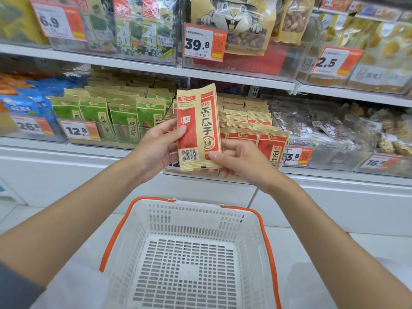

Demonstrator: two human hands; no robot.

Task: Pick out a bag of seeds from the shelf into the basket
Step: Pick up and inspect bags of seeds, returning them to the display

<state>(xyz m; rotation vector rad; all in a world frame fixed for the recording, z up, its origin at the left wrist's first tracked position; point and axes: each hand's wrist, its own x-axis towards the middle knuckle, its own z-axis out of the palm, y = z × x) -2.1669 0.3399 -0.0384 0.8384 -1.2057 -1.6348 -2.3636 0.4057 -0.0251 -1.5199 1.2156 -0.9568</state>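
Observation:
A tan and red bag of seeds (198, 121) stands upright in the air in front of the lower shelf, its printed back and barcode towards me. My left hand (156, 146) holds its left edge, thumb on the red panel. My right hand (240, 159) pinches its lower right corner with the thumb on the front. Directly below, a white plastic basket (142, 224) with orange handles sits with nothing inside. More red bags of the same seeds (247, 121) fill the clear bin behind the held bag.
Green seed bags (107, 117) stand in the bin to the left, blue packs (29, 103) further left. Clear packs of dried goods (323, 123) lie to the right. An upper shelf (156, 68) carries seaweed and nut bags. Price tags hang along the shelf fronts.

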